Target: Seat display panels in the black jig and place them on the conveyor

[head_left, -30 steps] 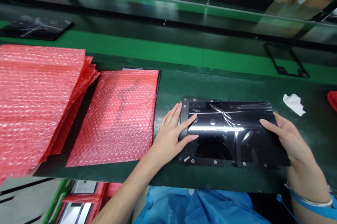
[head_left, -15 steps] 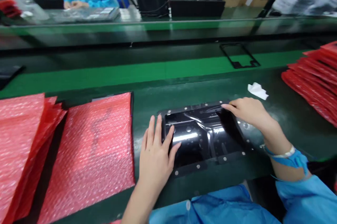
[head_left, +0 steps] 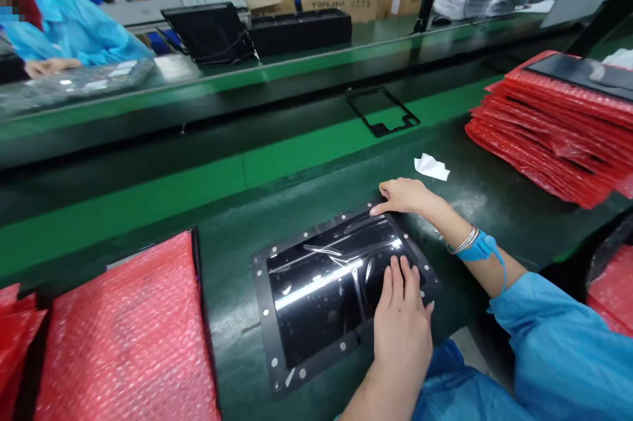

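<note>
A flat black display panel (head_left: 316, 289) lies on the dark green worktop, its dark border dotted with several round silver spots. Clear, wrinkled film (head_left: 326, 251) covers its glossy face and catches the light. My left hand (head_left: 403, 322) rests palm down over the panel's right part, fingers stretched out close together. At the far right corner is my right hand (head_left: 403, 196), thumb on the border and the other fingers curled at the edge. Whether it grips the panel's corner or only the film there cannot be made out.
Red bubble-wrap bags lie at the left (head_left: 128, 335), and a tall stack of red bags (head_left: 554, 137) stands at the right. Beyond the panel are a crumpled white tissue (head_left: 432, 167) and a thin black frame (head_left: 383, 112). Co-workers in blue sleeves sit across the bench.
My left hand has moved from the panel's left edge across to its right part. My right hand stays at the far right corner. The view has turned to the right.
</note>
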A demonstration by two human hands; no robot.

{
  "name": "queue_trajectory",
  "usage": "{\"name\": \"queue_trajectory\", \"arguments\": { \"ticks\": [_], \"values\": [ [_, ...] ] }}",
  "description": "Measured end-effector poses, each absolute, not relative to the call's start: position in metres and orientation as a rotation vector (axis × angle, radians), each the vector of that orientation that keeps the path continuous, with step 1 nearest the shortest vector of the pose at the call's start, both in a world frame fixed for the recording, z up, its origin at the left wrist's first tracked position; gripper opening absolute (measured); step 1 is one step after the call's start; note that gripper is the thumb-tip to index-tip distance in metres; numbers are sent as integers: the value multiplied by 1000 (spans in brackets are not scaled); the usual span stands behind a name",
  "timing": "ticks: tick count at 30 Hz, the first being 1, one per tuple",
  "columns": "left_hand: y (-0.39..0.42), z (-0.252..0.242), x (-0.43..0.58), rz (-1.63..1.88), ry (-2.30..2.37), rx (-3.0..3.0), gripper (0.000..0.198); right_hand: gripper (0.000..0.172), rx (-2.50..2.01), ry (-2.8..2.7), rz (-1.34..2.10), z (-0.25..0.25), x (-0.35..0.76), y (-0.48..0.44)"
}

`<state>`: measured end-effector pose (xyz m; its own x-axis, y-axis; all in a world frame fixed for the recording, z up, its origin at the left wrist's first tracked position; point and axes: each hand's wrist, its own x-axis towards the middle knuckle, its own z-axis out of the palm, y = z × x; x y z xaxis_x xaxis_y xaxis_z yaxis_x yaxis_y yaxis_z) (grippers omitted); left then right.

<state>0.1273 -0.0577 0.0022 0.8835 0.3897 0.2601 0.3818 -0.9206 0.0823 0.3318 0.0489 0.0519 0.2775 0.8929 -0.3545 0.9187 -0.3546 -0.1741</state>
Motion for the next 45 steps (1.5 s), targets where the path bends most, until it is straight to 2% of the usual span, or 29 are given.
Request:
{"name": "queue_trajectory", "arguments": {
  "ticks": [8, 14, 23, 25, 28, 31, 33, 36, 38, 41, 45],
  "values": [
    [-28, 23, 106, 414, 559, 2892, 41, 39, 2654, 1742, -565, 48, 321, 32],
    [31, 33, 88, 561, 1222, 2809, 51, 37, 2902, 1682, -461, 44, 309, 23],
    [30, 21, 97, 738, 1267, 2804, 58, 18, 2796, 1939, -223, 27, 285, 9],
    [31, 20, 96, 813, 1255, 2746, 54, 19, 2774, 1934, -212, 23, 284, 7],
    [33, 25, 93, 901, 1271, 2671, 34, 25, 2860, 1851, -290, 22, 287, 8],
    [30, 37, 90, 1005, 1297, 2608, 18, 37, 3023, 1906, -626, 24, 292, 8],
    [24, 46, 87, 1114, 1271, 2545, 16, 44, 3062, 2006, -1187, 27, 294, 6],
    [19, 57, 73, 1257, 1123, 2430, 19, 50, 2799, 1862, -2279, 31, 294, 3],
    [22, 63, 56, 1309, 1102, 2301, 24, 49, 2666, 1617, -2683, 32, 291, 1],
    [35, 65, 29, 1344, 1258, 1785, 26, 46, 2806, 1387, -2808, 33, 286, -1],
    [49, 53, 14, 1199, 1259, 1267, 49, 40, 2967, 1277, -2728, 30, 286, -2]
  ]
}}
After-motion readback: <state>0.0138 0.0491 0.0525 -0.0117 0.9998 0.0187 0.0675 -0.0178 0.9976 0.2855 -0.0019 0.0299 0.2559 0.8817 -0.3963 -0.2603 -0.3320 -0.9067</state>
